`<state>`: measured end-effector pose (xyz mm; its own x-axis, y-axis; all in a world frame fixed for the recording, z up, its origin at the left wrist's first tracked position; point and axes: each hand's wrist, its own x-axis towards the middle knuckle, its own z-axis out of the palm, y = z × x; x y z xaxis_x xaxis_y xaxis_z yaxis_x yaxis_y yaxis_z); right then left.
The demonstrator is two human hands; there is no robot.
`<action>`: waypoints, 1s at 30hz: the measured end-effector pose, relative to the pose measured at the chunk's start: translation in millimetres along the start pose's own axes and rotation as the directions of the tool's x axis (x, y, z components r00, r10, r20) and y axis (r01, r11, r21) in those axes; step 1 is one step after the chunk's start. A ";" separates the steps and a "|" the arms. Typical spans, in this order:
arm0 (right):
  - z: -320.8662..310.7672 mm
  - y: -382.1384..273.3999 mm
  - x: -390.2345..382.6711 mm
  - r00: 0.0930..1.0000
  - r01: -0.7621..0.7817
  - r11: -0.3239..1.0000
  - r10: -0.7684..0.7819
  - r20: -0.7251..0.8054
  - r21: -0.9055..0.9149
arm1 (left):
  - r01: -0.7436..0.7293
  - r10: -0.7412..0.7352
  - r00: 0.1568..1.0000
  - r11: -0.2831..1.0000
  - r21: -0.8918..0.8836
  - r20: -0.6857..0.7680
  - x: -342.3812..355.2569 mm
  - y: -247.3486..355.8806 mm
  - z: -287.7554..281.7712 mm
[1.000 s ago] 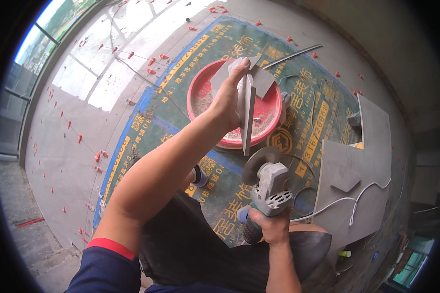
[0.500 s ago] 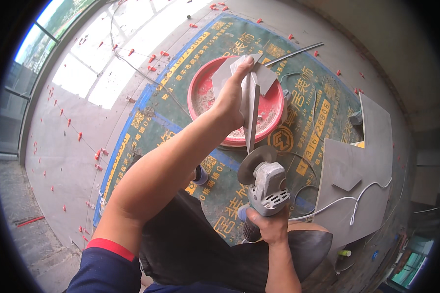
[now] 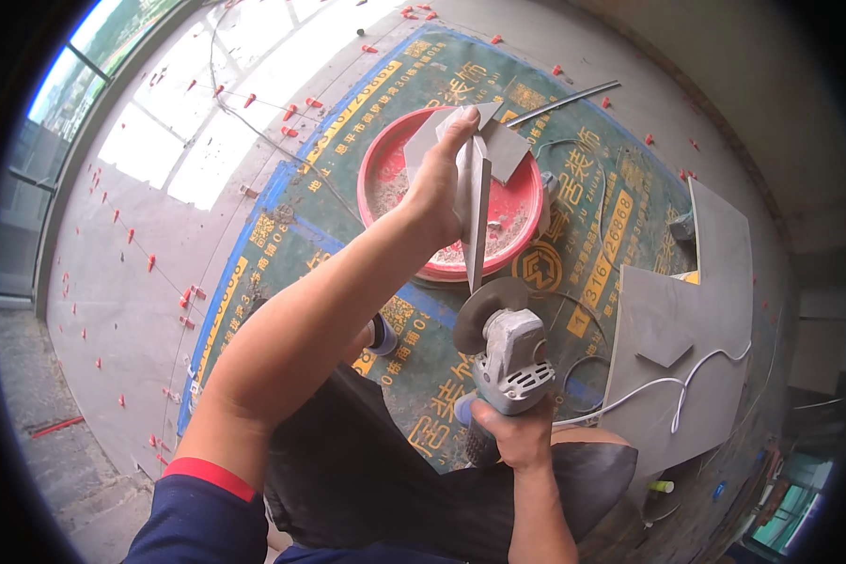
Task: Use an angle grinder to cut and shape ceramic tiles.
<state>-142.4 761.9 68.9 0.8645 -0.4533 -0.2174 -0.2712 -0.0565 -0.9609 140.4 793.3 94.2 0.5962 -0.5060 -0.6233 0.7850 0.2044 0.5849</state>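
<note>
My left hand (image 3: 442, 188) grips a grey piece of tile (image 3: 477, 211), held on edge with its lower tip pointing toward me. My right hand (image 3: 520, 428) is wrapped round the body of an angle grinder (image 3: 514, 362). The round grey disc (image 3: 479, 315) of the grinder stands close to the tile's lower tip; whether they touch I cannot tell. Beneath the held tile is a red round tub (image 3: 371, 183) with dust and rubble in it. Other cut tile pieces (image 3: 509, 150) lie at the tub's far side.
A green printed mat (image 3: 348, 282) with blue edges covers the floor under the tub. Large grey tile sheets (image 3: 649, 310) lie at the right, a white cable (image 3: 649, 385) across them. A metal strip (image 3: 569, 101) lies beyond the tub. Red tile spacers (image 3: 186, 299) dot the floor at left.
Almost nothing differs. The whole view has shifted slightly, and both hands hold the tile and the grinder in nearly the same places.
</note>
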 end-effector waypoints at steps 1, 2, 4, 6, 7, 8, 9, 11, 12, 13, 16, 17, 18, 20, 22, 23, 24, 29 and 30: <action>0.9 0.1 0.0 1.000 0.001 1.000 -0.001 0.001 0.002 | -0.002 0.002 1.000 1.000 0.001 -0.002 3.6 -2.3 -2.2; 1.6 0.5 -0.2 1.000 -0.013 1.000 0.013 -0.007 0.024 | -0.044 0.043 0.997 0.999 0.005 0.060 8.9 -6.0 -4.9; 0.4 3.0 0.6 1.000 -0.018 0.999 0.019 -0.023 0.050 | -0.090 0.088 0.988 0.996 0.013 0.129 13.9 -8.8 -5.8; -7.6 8.8 0.0 0.986 -0.145 0.969 0.158 -0.051 0.199 | -0.030 0.025 0.999 0.993 0.118 0.046 13.0 -8.5 -5.0; -8.8 11.0 -1.1 0.988 -0.126 0.970 0.141 -0.060 0.210 | -0.045 0.037 0.998 0.990 0.132 0.057 27.0 -0.6 -17.3; -7.9 14.6 -3.5 0.982 -0.148 0.952 0.174 -0.076 0.268 | -0.135 0.114 0.988 0.966 0.220 0.109 49.6 12.1 -43.6; -10.9 17.8 -4.5 0.973 -0.170 0.931 0.210 -0.095 0.323 | -0.223 0.178 0.969 0.928 0.299 0.171 62.1 26.3 -61.2; -28.0 18.7 -7.7 0.964 -0.156 0.928 0.218 -0.154 0.338 | -0.250 0.407 0.911 0.673 0.696 -0.066 47.9 59.1 -65.9; -31.2 7.9 -5.8 0.958 -0.151 0.912 0.230 -0.170 0.382 | -0.261 0.418 0.907 0.658 0.706 -0.054 44.5 67.5 -68.0; -34.9 -7.9 -6.9 0.952 -0.150 0.892 0.246 -0.180 0.426 | -0.229 0.450 0.892 0.533 0.815 -0.043 40.7 73.4 -70.6; -48.9 -27.0 -11.0 0.926 -0.101 0.865 0.262 -0.271 0.491 | -0.149 0.483 0.873 0.129 0.980 0.069 50.3 76.8 -73.2; -55.3 -25.8 -13.2 0.923 -0.085 0.870 0.252 -0.290 0.486 | -0.097 0.457 0.877 -0.134 0.986 0.148 58.8 73.8 -74.6; -60.2 -25.0 -14.1 0.921 -0.085 0.873 0.252 -0.295 0.481 | -0.144 0.451 0.859 -0.239 0.960 0.241 65.8 69.5 -77.9; -67.9 -21.1 -18.4 0.912 -0.094 0.868 0.271 -0.307 0.487 | -0.218 0.327 0.849 -0.499 0.839 0.415 66.4 76.4 -71.5; -72.9 -20.3 -19.2 0.896 -0.109 0.857 0.304 -0.323 0.504 | -0.338 0.097 0.780 -0.766 0.547 0.618 67.8 82.1 -66.0; -73.3 -20.3 -19.3 0.895 -0.107 0.852 0.307 -0.322 0.513 | -0.337 0.091 0.781 -0.772 0.539 0.618 73.8 90.0 -68.4; -73.9 -19.7 -19.4 0.885 -0.121 0.839 0.334 -0.325 0.531 | -0.424 -0.074 0.691 -0.847 0.320 0.720 83.7 100.7 -70.7; -75.7 -20.6 -16.7 0.875 -0.131 0.790 0.376 -0.304 0.599 | -0.430 -0.667 0.450 -0.744 -0.510 0.594 108.1 113.9 -67.8; -77.3 -17.3 -18.8 0.872 -0.135 0.787 0.383 -0.304 0.602 | -0.406 -0.720 0.459 -0.691 -0.598 0.520 112.6 114.8 -66.3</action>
<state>-186.7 702.7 102.9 0.5212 -0.6878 -0.5052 -0.0756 0.5525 -0.8301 308.8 815.4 56.7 -0.3793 -0.8152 -0.4376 -0.6834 0.5657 -0.4615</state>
